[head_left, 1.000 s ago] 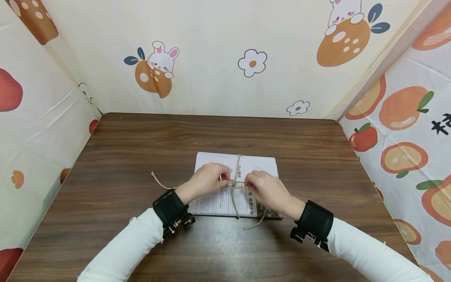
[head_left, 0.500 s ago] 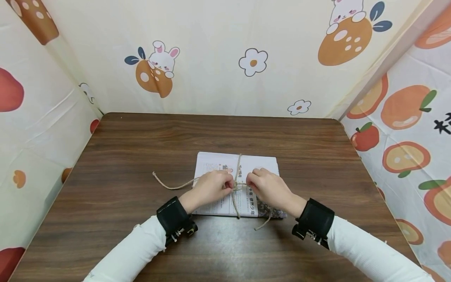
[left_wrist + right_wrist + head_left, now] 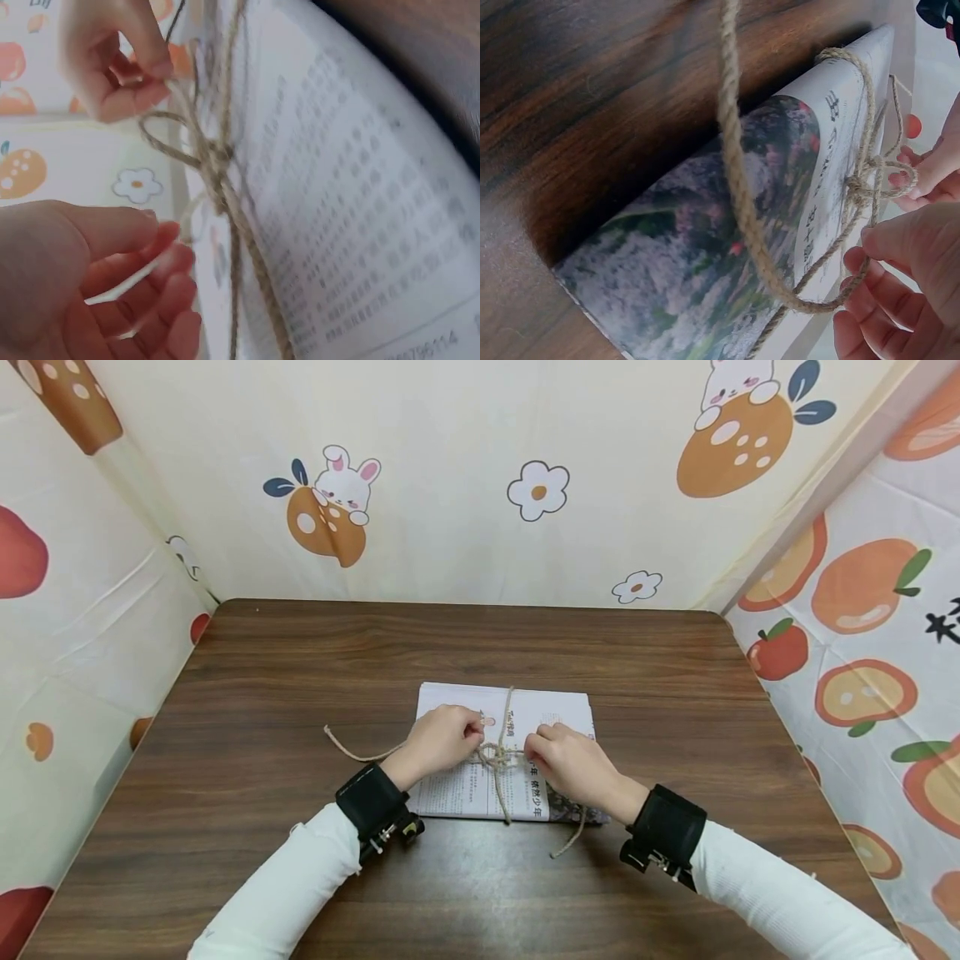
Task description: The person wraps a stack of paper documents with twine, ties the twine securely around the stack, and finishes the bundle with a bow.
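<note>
A folded newspaper bundle (image 3: 457, 793) lies on the table, crossed both ways by jute twine (image 3: 500, 785). A knot (image 3: 217, 161) sits on its upper face, and a small loop (image 3: 154, 142) stands up from it. My left hand (image 3: 442, 739) is just left of the knot, its fingers (image 3: 176, 262) loosely bent near the loop with no twine visible between them. To the right of the knot, my right hand (image 3: 573, 764) pinches the twine between thumb and forefinger. From that hand a twine tail (image 3: 739, 187) hangs over the printed flower picture.
The other loose twine end (image 3: 360, 757) trails left across the brown wooden table (image 3: 300, 668). Black camera straps circle both wrists. Cloth walls with fruit and rabbit prints (image 3: 442, 527) stand behind and at both sides.
My left hand moved right to the knot, then back left and away, leaving a loop showing there. My right hand stays almost in place, while its hanging twine tail has swung right.
</note>
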Tool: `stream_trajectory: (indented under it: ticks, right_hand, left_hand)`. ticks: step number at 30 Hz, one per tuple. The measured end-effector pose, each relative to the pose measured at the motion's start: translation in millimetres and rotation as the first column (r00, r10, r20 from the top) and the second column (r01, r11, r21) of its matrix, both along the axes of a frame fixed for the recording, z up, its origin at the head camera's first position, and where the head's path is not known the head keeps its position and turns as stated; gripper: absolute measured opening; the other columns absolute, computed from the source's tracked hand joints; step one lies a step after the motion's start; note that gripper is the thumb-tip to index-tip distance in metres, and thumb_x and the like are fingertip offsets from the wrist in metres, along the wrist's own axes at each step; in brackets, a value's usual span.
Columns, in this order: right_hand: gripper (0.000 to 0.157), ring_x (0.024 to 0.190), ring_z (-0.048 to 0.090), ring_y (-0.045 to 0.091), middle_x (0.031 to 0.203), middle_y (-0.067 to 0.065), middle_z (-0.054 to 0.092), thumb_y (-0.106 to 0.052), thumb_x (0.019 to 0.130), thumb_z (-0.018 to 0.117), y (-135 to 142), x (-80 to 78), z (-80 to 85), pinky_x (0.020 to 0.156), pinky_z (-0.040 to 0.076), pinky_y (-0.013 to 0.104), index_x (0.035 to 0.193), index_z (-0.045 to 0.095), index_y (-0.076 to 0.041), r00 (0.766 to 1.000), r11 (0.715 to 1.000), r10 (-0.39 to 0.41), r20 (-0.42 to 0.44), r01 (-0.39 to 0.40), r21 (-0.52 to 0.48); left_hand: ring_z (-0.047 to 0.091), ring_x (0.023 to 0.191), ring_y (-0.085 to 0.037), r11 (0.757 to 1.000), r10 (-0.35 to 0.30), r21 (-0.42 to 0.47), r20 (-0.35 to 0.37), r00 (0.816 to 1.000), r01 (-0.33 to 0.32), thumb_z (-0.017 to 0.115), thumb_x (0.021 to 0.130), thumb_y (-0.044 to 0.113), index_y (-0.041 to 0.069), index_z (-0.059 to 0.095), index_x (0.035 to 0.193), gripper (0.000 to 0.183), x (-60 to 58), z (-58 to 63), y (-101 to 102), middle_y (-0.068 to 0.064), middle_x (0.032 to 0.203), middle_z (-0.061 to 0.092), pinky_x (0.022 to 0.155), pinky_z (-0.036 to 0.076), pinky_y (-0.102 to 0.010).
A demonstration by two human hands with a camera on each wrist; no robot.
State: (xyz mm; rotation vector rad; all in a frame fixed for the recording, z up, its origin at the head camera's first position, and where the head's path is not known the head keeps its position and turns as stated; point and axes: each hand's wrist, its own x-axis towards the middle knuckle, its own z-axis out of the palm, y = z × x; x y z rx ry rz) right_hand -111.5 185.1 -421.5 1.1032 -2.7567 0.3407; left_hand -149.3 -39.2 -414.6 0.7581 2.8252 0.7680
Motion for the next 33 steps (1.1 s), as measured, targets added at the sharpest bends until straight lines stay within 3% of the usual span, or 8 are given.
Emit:
stream_trajectory:
  ticks: [8, 16, 25, 33]
  right_hand:
    - [0.011, 0.070, 0.052, 0.015, 0.078, -0.001, 0.055, -0.006, 0.080, 0.067, 0.7, -1.3, -2.6, 0.059, 0.043, 0.027, 0.084, 0.060, -0.013, 1.000, 1.000, -0.002, 0.006, 0.002, 0.007]
    - [0.010, 0.069, 0.052, 0.015, 0.077, -0.001, 0.055, -0.008, 0.080, 0.068, -1.5, -5.6, -1.0, 0.058, 0.042, 0.027, 0.084, 0.060, -0.014, 1.000, 0.999, -0.016, -0.016, 0.016, 0.049]
    - [0.010, 0.065, 0.050, 0.016, 0.076, 0.000, 0.055, -0.008, 0.079, 0.069, -9.1, -12.0, -0.4, 0.057, 0.042, 0.026, 0.081, 0.060, -0.013, 0.998, 0.993, -0.020, -0.064, 0.027, 0.115]
    - [0.010, 0.065, 0.049, 0.015, 0.076, 0.000, 0.055, -0.010, 0.080, 0.069, -14.0, -17.3, 0.3, 0.057, 0.042, 0.026, 0.079, 0.059, -0.013, 0.995, 0.994, -0.017, -0.098, 0.027, 0.109]
  left_hand:
    - [0.042, 0.052, -0.012, 0.992, 0.064, -0.116, 0.065, 0.996, -0.056, 0.063, 0.084, 0.022, 0.020, 0.054, 0.058, 0.027, -7.4, -11.3, 4.2, 0.005, 0.060, 0.048, 0.049, 0.029, -0.025]
    - [0.047, 0.054, -0.012, 0.982, 0.054, -0.185, 0.122, 0.991, -0.031, 0.068, 0.078, 0.025, 0.020, 0.051, 0.056, 0.028, -10.0, -8.4, 12.4, 0.005, 0.058, 0.050, 0.046, 0.033, -0.026]
    - [0.048, 0.054, -0.013, 0.985, 0.069, -0.163, 0.099, 0.993, -0.052, 0.065, 0.078, 0.019, 0.019, 0.053, 0.058, 0.023, -10.6, -7.7, 15.3, 0.005, 0.059, 0.053, 0.047, 0.035, -0.027]
    - [0.050, 0.055, -0.013, 0.995, 0.091, -0.061, 0.126, 0.988, -0.084, 0.067, 0.078, 0.022, 0.019, 0.057, 0.063, 0.018, -8.8, -4.1, 13.2, 0.005, 0.061, 0.055, 0.050, 0.037, -0.026]
